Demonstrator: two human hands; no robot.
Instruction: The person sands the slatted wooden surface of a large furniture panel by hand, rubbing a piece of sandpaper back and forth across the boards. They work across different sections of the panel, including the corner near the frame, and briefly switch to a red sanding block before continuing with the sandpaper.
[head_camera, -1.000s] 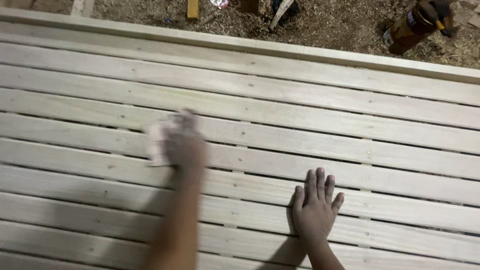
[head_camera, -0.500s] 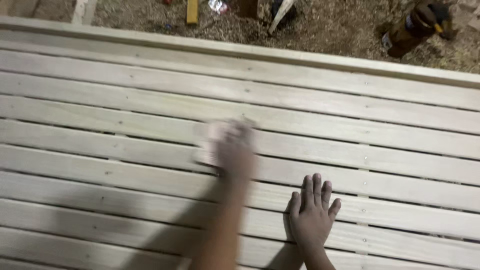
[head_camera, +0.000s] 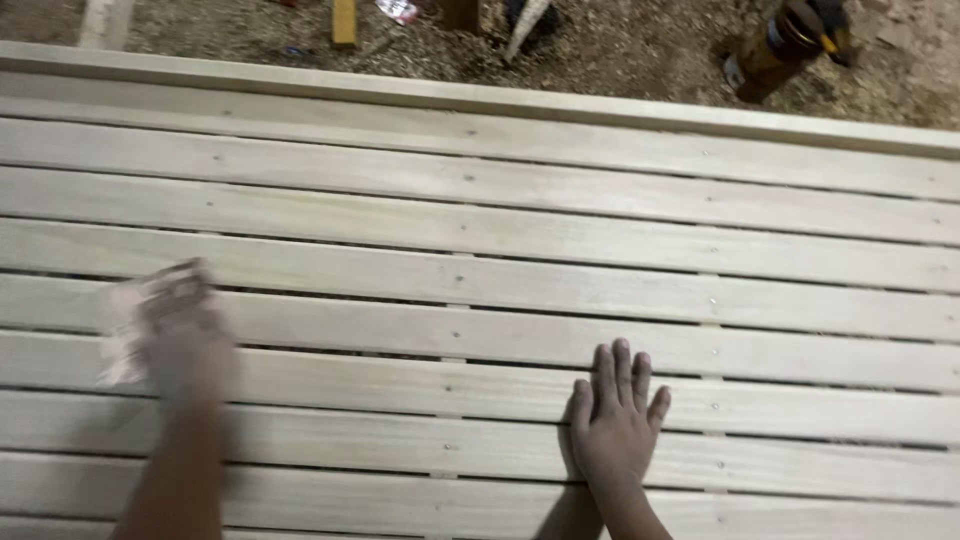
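Note:
A wide panel of pale wooden slats (head_camera: 500, 235) fills the view, nailed side by side with narrow gaps. My left hand (head_camera: 180, 330) is blurred with motion at the left and presses a pale sheet, probably sandpaper (head_camera: 118, 335), flat against a slat. My right hand (head_camera: 615, 420) lies flat and open on a slat at the lower middle, fingers together and pointing away from me.
Beyond the panel's far edge rail (head_camera: 480, 100) is a floor covered in sawdust (head_camera: 620, 50). On it lie a yellow wooden offcut (head_camera: 344, 20), a brown bottle-like can (head_camera: 775, 50) at the upper right and a few dark tools.
My left hand with the pale sheet swept right along the slats, then back to the far left. My right hand has stayed planted in place.

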